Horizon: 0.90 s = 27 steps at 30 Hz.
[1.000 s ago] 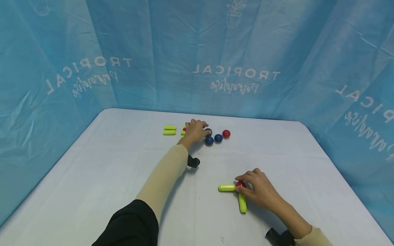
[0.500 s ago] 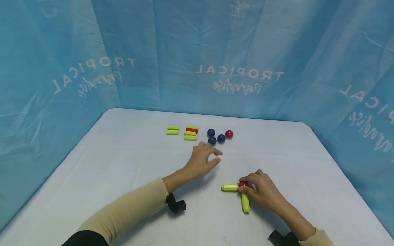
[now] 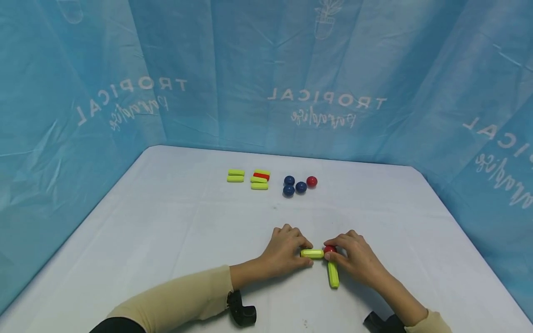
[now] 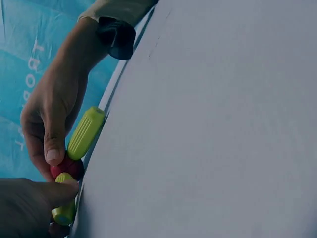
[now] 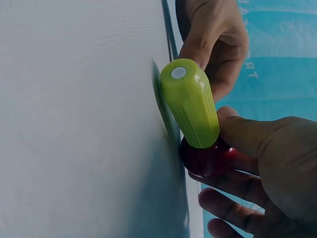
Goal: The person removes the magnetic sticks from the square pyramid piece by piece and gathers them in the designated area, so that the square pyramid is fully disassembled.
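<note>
Two yellow-green ribbed rods meet a red ball [image 3: 330,249] at a corner on the white table. My right hand [image 3: 359,259] pinches the ball between thumb and fingers. Around the left rod [image 3: 315,254], my left hand [image 3: 287,249] has its thumb on the near side and fingers on the far side. The second rod [image 3: 333,276] points from the ball toward me; its pale end disc shows in the right wrist view, where the ball [image 5: 205,157] sits behind it. In the left wrist view the left thumb covers part of the held rod [image 4: 63,214].
Farther back lie several yellow-green rods [image 3: 259,186] with a red rod [image 3: 261,176] among them. To their right are three dark blue balls [image 3: 301,187] and another red ball [image 3: 312,181]. A blue printed curtain [image 3: 233,115] surrounds the white table [image 3: 187,222].
My left hand has come back from the far pieces toward me and now grips the left rod. My right hand keeps hold of the red ball.
</note>
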Each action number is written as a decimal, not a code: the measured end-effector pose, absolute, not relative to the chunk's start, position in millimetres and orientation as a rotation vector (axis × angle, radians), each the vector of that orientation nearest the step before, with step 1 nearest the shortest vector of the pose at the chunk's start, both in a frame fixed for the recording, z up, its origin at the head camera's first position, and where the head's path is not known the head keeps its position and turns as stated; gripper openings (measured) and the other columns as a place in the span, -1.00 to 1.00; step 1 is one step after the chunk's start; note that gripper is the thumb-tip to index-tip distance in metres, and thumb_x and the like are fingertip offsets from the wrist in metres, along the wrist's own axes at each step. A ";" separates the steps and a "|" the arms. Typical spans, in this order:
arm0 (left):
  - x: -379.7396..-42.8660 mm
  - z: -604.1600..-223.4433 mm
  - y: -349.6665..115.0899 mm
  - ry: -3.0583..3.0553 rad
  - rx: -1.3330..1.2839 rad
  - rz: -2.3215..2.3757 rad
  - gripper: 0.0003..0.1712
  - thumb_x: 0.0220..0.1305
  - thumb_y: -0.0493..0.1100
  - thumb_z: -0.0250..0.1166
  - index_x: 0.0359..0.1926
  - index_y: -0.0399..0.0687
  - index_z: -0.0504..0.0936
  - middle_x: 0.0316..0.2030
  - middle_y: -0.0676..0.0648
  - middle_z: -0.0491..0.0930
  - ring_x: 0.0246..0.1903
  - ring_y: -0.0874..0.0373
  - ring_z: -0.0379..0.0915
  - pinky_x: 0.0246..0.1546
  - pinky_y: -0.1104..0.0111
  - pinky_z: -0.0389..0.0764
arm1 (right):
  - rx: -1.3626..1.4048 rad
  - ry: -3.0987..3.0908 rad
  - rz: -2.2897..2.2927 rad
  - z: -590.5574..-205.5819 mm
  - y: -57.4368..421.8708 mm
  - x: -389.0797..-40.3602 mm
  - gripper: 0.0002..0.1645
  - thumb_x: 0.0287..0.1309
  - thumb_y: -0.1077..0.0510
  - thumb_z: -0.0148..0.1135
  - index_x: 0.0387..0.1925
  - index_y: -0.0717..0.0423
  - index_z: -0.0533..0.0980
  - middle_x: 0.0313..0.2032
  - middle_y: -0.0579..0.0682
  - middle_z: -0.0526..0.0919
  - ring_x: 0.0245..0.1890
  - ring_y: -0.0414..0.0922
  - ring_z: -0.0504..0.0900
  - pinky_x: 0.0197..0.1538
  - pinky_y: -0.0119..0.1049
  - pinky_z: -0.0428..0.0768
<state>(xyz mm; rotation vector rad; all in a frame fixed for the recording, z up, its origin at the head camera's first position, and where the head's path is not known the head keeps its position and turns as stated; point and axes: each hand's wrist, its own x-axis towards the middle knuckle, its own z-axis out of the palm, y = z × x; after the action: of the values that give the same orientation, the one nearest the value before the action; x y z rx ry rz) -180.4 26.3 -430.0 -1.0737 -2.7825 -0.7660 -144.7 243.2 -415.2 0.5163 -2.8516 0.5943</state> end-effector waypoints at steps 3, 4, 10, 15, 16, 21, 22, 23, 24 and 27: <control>-179.3 -432.1 28.3 -2.759 -1.052 -0.753 -0.69 0.02 0.14 0.40 -0.19 0.22 0.69 -0.30 0.19 0.50 -0.25 0.33 0.23 -0.10 0.36 0.22 | 0.519 -2.849 0.599 -415.2 243.3 -144.4 -0.67 -0.08 -0.01 0.43 -0.20 -0.04 0.67 -0.30 -0.24 0.69 -0.27 -0.29 0.39 -0.24 -0.36 0.36; -178.9 -432.1 28.5 -2.757 -1.048 -0.756 -0.71 0.02 0.13 0.40 -0.21 0.21 0.69 -0.30 0.19 0.49 -0.25 0.33 0.23 -0.11 0.37 0.21 | 0.522 -2.848 0.601 -415.2 243.4 -144.4 -0.67 -0.08 -0.01 0.43 -0.20 -0.04 0.67 -0.30 -0.24 0.69 -0.28 -0.29 0.39 -0.25 -0.36 0.36; -180.0 -429.7 29.2 -2.747 -1.020 -0.825 -0.75 0.08 0.10 0.37 -0.22 0.18 0.69 -0.30 0.18 0.54 -0.24 0.31 0.26 -0.10 0.37 0.23 | 0.571 -2.816 0.601 -415.4 244.6 -144.3 -0.67 -0.08 -0.01 0.42 -0.19 -0.05 0.67 -0.30 -0.24 0.69 -0.30 -0.28 0.38 -0.29 -0.40 0.32; -181.1 -425.7 29.5 -2.750 -1.012 -0.878 -0.75 0.12 0.08 0.34 -0.18 0.16 0.68 -0.29 0.19 0.63 -0.27 0.32 0.31 -0.08 0.36 0.26 | 0.561 -2.822 0.591 -414.4 244.1 -144.2 -0.63 -0.09 -0.03 0.43 -0.18 -0.05 0.67 -0.28 -0.22 0.70 -0.32 -0.30 0.34 -0.31 -0.41 0.28; -180.9 -425.1 29.4 -2.756 -1.014 -0.890 -0.74 0.13 0.07 0.34 -0.17 0.15 0.68 -0.28 0.18 0.64 -0.27 0.33 0.32 -0.07 0.36 0.26 | 0.545 -2.831 0.587 -414.3 243.7 -144.1 -0.61 -0.11 -0.04 0.44 -0.17 -0.05 0.67 -0.28 -0.22 0.71 -0.31 -0.30 0.34 -0.31 -0.41 0.28; -180.0 -425.7 31.6 -2.757 -1.026 -0.925 -0.72 0.12 0.06 0.35 -0.14 0.15 0.68 -0.26 0.19 0.67 -0.29 0.34 0.31 -0.07 0.37 0.25 | 0.538 -2.843 0.563 -414.7 242.3 -143.6 -0.60 -0.14 -0.07 0.47 -0.19 -0.06 0.67 -0.30 -0.23 0.70 -0.31 -0.30 0.34 -0.29 -0.39 0.28; -179.9 -426.0 32.5 -2.753 -1.029 -0.926 -0.73 0.12 0.06 0.36 -0.15 0.15 0.68 -0.27 0.19 0.66 -0.30 0.35 0.31 -0.08 0.37 0.24 | 0.545 -2.840 0.563 -415.0 242.1 -143.5 -0.61 -0.14 -0.06 0.47 -0.20 -0.06 0.67 -0.31 -0.24 0.70 -0.31 -0.30 0.34 -0.30 -0.39 0.28; -179.6 -426.1 33.5 -2.750 -1.030 -0.922 -0.73 0.11 0.06 0.36 -0.16 0.15 0.68 -0.29 0.19 0.66 -0.30 0.35 0.31 -0.08 0.37 0.24 | 0.556 -2.834 0.563 -415.3 242.0 -143.4 -0.63 -0.13 -0.06 0.46 -0.21 -0.07 0.67 -0.32 -0.25 0.69 -0.32 -0.30 0.34 -0.30 -0.39 0.27; -179.3 -426.2 34.3 -2.748 -1.030 -0.914 -0.74 0.10 0.06 0.37 -0.17 0.16 0.69 -0.30 0.19 0.66 -0.31 0.35 0.31 -0.08 0.37 0.25 | 0.567 -2.825 0.563 -415.7 242.0 -143.3 -0.64 -0.13 -0.04 0.46 -0.22 -0.07 0.67 -0.32 -0.25 0.69 -0.33 -0.30 0.33 -0.31 -0.39 0.27; -179.2 -426.4 35.0 -2.747 -1.031 -0.894 -0.76 0.09 0.07 0.37 -0.20 0.17 0.70 -0.34 0.20 0.65 -0.32 0.36 0.30 -0.08 0.38 0.25 | 0.575 -2.817 0.563 -415.8 241.0 -143.5 -0.66 -0.14 -0.02 0.47 -0.24 -0.08 0.67 -0.33 -0.26 0.69 -0.34 -0.32 0.32 -0.32 -0.41 0.26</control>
<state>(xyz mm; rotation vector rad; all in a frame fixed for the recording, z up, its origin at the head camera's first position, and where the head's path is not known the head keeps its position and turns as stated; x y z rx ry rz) -179.2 35.0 -426.4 -1.0309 -2.7468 -0.8938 -143.5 241.0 -415.8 0.5755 -2.8174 0.5629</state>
